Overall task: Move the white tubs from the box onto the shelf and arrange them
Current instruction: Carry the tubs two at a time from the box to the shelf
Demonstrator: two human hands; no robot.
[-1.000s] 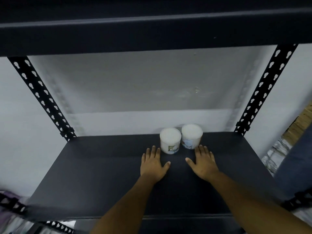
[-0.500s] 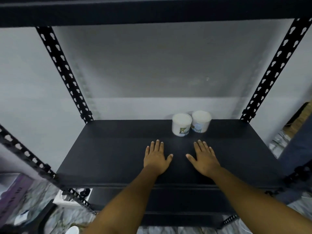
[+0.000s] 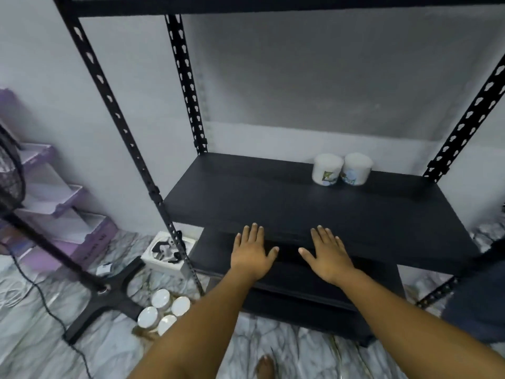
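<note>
two white tubs (image 3: 327, 170) (image 3: 356, 168) stand upright side by side, touching, at the back right of the black shelf (image 3: 246, 198), close to the wall and near the rear right post (image 3: 464, 124). each has a small printed label facing forward. four more tubs (image 3: 164, 311) sit clustered low on the floor to the left of the rack, their round white lids up; the box under them shows only as a brown edge, mostly hidden by the left forearm. both hands hover flat and palm down over the front edge of the shelf, well apart from the two tubs on it. the left hand (image 3: 251, 253) has its fingers straight and spread, holding nothing; the right hand (image 3: 326, 255) is the same, fingers splayed, thumb pointing inward, empty. left of the rack, a black fan stand (image 3: 106, 291) rests on the marble floor with a cable trailing from it, a white carton (image 3: 166, 254) lies beside the front left post, and purple trays (image 3: 54, 203) are stacked against the wall
</note>
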